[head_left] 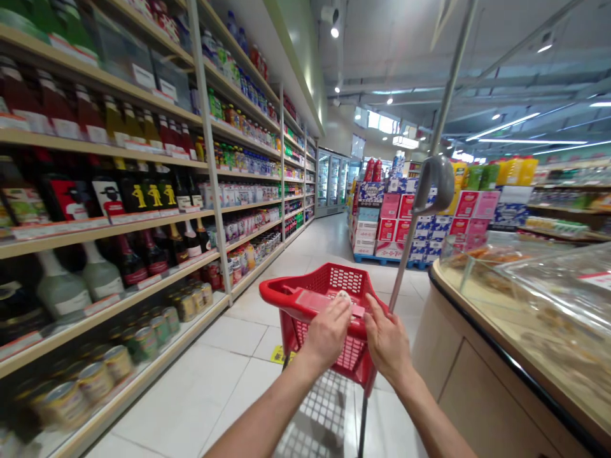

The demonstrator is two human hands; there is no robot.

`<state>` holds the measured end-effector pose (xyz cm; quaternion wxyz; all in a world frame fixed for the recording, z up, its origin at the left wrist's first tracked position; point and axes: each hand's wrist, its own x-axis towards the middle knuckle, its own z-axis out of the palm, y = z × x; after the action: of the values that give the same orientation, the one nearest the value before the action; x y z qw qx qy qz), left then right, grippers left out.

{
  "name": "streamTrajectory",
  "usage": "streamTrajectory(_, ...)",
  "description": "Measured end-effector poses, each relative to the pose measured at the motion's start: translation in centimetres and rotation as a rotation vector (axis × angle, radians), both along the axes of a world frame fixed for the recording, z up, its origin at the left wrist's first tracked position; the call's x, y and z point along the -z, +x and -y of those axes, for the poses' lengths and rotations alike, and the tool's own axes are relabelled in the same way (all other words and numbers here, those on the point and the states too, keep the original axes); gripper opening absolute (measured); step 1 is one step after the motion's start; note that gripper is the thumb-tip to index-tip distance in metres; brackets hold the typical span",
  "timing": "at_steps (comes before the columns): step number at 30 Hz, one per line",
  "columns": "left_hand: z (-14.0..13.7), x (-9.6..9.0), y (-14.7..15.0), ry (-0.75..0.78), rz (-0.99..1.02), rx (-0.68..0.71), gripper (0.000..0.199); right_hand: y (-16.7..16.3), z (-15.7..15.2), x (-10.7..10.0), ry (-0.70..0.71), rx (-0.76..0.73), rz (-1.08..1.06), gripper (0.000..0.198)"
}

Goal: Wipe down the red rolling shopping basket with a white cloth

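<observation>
A red plastic shopping cart (352, 353) with a perforated basket stands in front of me on the tiled floor. Above its near rim, my left hand (329, 327) has its fingers bent and pressed together. At their tips shows a small white thing (342, 296), too little of it visible to name. Over the right side of the same rim lies my right hand (387, 337), fingers stretched out and holding nothing I can see. A pinkish flat panel (310, 299) runs along the cart's handle side, partly hidden by my left hand.
Shelves (248, 207) of bottles and cans line the left side. At the right, a curved counter (458, 343) holds food under clear covers (548, 273). A metal pole (405, 254) with a grey loop rises beside the cart. Stacked boxes (391, 219) stand ahead.
</observation>
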<state>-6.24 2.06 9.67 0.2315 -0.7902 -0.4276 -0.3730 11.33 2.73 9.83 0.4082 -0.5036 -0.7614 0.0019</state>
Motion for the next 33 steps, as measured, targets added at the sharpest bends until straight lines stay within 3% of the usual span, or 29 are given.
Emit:
streamTrajectory(2, -0.2, -0.2, -0.3, 0.0, 0.039, -0.05, 0.03, 0.3, -0.1, 0.1, 0.0, 0.022, 0.016, 0.048)
streamTrajectory(5, -0.5, -0.4, -1.1, 0.017, 0.185, -0.237, 0.03, 0.9, -0.5, 0.3, 0.029, 0.031, 0.053, 0.046)
streamTrajectory(10, -0.5, 0.1, 2.0, 0.014, 0.014, -0.043, 0.03, 1.3, -1.1, 0.7, 0.045, 0.038, 0.084, 0.044)
streamTrajectory(12, -0.7, 0.1, 1.7, 0.019, -0.002, -0.04, 0.03, 1.5, -1.1, 0.8, 0.041, 0.019, 0.066, 0.046)
streamTrajectory(17, -1.4, -0.6, -1.2, 0.029, 0.181, -0.282, 0.03, 1.7, -1.1, 1.2, 0.074, 0.011, -0.025, 0.045)
streamTrajectory(23, -0.9, 0.2, 4.3, 0.001, -0.047, 0.032, 0.03, 1.8, -1.1, 1.5, 0.058, -0.049, -0.102, 0.048)
streamTrajectory(25, -1.2, -0.1, 3.3, 0.014, -0.046, -0.001, 0.03, 2.0, -1.1, 1.5, 0.047, -0.054, -0.117, 0.049)
streamTrajectory(29, -1.8, -1.1, -0.5, 0.05, 0.149, -0.244, 0.03, 1.9, -1.1, 1.7, 0.072, -0.051, -0.129, 0.049)
streamTrajectory(31, -1.7, -1.0, 0.2, 0.05, 0.133, -0.222, 0.029, 1.7, -1.1, 1.9, 0.091, -0.049, -0.131, 0.049)
streamTrajectory(33, -1.3, -0.5, 2.3, 0.039, 0.03, -0.088, 0.028, 1.6, -1.1, 2.1, 0.107, -0.059, -0.119, 0.048)
